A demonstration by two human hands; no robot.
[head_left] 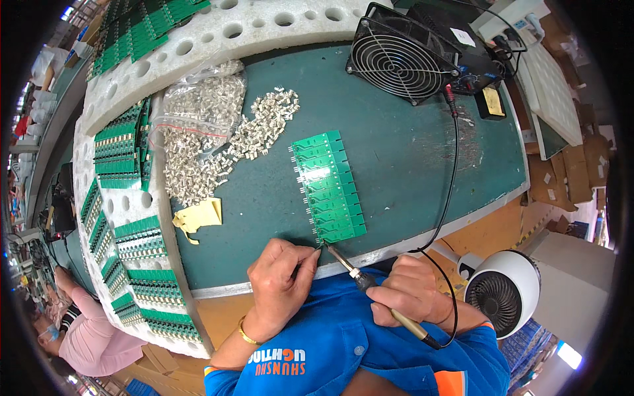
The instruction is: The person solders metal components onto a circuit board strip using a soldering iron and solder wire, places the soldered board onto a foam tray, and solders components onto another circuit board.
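Observation:
A green circuit board panel lies on the dark green table, with small metal pins along its left edge. My right hand is closed round the handle of a soldering iron. The iron's tip is at the panel's near left corner. Beside that corner, my left hand pinches a thin strand that looks like solder wire, mostly hidden by the fingers. Left of the panel lies a pile of small metallic connectors, spilling from a clear plastic bag.
White foam racks hold several green boards at the left. A crumpled yellow paper lies beside them. At the back right stand a black fan and a sponge holder. The iron's black cable runs along the right.

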